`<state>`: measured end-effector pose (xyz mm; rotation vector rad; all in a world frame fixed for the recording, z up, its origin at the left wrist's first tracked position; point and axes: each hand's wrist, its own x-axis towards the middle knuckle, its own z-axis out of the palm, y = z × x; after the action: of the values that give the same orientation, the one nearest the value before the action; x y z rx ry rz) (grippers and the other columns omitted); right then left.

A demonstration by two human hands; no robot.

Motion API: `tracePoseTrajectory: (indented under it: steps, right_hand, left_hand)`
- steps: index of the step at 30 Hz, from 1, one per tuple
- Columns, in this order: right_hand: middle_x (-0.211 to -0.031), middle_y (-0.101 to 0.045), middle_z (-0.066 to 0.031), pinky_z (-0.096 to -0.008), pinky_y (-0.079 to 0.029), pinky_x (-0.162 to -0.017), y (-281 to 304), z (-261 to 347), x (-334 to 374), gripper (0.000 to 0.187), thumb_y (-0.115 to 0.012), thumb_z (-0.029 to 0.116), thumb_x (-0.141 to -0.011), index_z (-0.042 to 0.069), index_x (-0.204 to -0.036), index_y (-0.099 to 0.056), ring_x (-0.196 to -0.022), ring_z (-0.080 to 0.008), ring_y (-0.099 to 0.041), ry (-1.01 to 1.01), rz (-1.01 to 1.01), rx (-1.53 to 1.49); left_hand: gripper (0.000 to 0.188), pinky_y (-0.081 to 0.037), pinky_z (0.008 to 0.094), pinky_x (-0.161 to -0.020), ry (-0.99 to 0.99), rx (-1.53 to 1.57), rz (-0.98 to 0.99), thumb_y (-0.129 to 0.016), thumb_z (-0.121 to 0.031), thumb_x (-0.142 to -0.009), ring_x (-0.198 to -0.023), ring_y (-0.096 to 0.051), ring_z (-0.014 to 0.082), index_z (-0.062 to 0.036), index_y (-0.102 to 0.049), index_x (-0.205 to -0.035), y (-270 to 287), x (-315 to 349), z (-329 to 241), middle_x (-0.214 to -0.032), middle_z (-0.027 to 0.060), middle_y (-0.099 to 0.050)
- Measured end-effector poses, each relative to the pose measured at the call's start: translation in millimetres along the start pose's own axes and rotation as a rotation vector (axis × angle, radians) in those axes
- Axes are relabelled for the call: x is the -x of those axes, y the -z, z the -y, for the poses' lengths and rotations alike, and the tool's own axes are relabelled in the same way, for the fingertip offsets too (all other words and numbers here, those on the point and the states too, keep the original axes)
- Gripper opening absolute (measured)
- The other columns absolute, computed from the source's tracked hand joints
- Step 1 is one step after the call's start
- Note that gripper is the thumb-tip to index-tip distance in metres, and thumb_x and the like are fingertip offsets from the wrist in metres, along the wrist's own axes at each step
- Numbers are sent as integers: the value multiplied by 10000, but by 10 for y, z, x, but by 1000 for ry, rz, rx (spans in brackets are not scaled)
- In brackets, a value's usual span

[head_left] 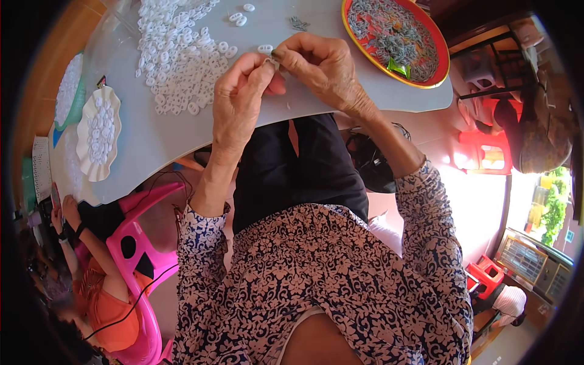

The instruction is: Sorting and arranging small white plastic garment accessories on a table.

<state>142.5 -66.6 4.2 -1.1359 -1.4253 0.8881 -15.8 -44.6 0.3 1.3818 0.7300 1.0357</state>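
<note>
Over the near edge of the grey table [182, 143], my two hands meet fingertip to fingertip. My left hand [238, 97] is closed in a pinch on a small white plastic piece [268, 60], mostly covered by the fingers. The thumb and forefinger of my right hand [323, 72] press together against it; anything they hold is too small to make out. Just beyond the fingertips lies a white two-holed plastic piece [265, 48]. A spread pile of similar white pieces [182, 67] lies left of my hands. Several more white pieces [239, 19] sit farther back.
At the back right, a red tray [443, 58] with a yellow rim holds many small grey metal pieces and a green wrapper [398, 68]. A few grey pieces [298, 24] lie loose. A scalloped white dish [85, 143] holds white pieces. A person [112, 298] sits on a pink chair [131, 243].
</note>
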Motion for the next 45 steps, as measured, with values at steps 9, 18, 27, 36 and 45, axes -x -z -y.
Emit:
tracePoseTrajectory:
  steps: [9, 18, 27, 36, 45]
  right_hand:
    - [-735, -643, -175, -384, -511, -686, 520, -82, -540, 153, -586, 107, -764, 15, -847, -676, -704, -326, -634, 297, 107, 866]
    - [-740, -633, -187, -399, -497, -660, 458, 29, -581, 134, -579, 87, -768, -5, -824, -658, -685, -331, -622, 206, 110, 800]
    - [-727, -621, -210, -431, -498, -650, 412, 65, -558, 136, -581, 101, -752, -21, -768, -640, -684, -369, -616, 287, 263, 988]
    - [-731, -608, -242, -450, -500, -635, 353, 92, -632, 147, -593, 109, -735, -35, -710, -607, -686, -400, -611, 272, 285, 1208]
    - [-651, -574, -255, -458, -484, -600, 402, 112, -648, 234, -565, 147, -774, -61, -667, -566, -637, -403, -598, 249, 310, 1142]
  left_hand:
    - [194, -385, 220, -638, 56, 52, -4, -522, -173, -903, -687, -526, 91, 1, -607, -889, -6, 37, 44, -672, 42, -559]
    - [117, -407, 199, -627, -50, 75, 1, -555, -106, -885, -655, -523, 60, 0, -588, -849, -27, 36, 112, -647, 20, -573]
    - [123, -399, 201, -591, -71, -22, 1, -564, -122, -882, -626, -514, 54, -5, -584, -850, -26, 53, 83, -650, 18, -575]
    - [119, -395, 202, -568, -74, -85, -11, -565, -128, -879, -617, -511, 51, -16, -584, -845, -37, 57, 76, -653, 17, -568]
    - [127, -388, 199, -552, -73, -99, -4, -553, -122, -880, -619, -515, 51, -10, -571, -823, -53, 67, 65, -648, 13, -567]
